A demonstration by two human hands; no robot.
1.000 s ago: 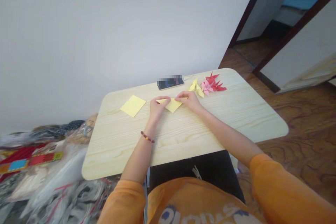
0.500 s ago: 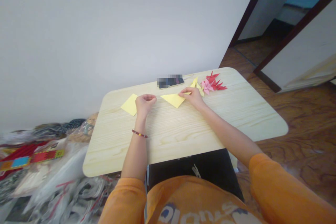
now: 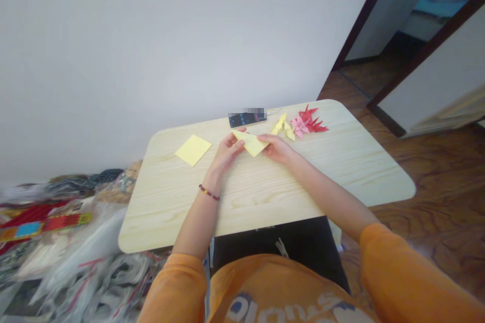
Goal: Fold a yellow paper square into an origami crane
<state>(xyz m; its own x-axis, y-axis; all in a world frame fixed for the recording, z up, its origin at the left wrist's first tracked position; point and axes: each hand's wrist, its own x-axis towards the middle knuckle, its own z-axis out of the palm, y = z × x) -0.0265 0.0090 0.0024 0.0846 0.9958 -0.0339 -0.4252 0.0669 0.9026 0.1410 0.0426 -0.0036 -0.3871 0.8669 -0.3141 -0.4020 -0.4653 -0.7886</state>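
Note:
A yellow sheet of paper (image 3: pixel 251 144), folded into a triangle, is held between my two hands above the middle of the table. My left hand (image 3: pixel 227 150) grips its left end, thumb on the near face and fingers behind. At the right end, my right hand (image 3: pixel 278 148) pinches the paper with the thumb on top. To the left lies a flat yellow square of paper (image 3: pixel 193 150), apart from my left hand. Beyond my right hand sit folded paper flowers: yellow ones (image 3: pixel 283 126), a pink one (image 3: pixel 300 125) and red ones (image 3: pixel 313 121).
The pale wooden table (image 3: pixel 261 189) stands against a white wall. A phone (image 3: pixel 247 118) lies at its back edge. Bagged goods (image 3: pixel 94 272) crowd the floor on the left. Beneath the front edge is a black surface (image 3: pixel 280 245). A doorway opens at the right.
My left hand has moved right from beside the yellow square and taken the left end of the folded paper. The paper now looks tilted up; the square is fully uncovered.

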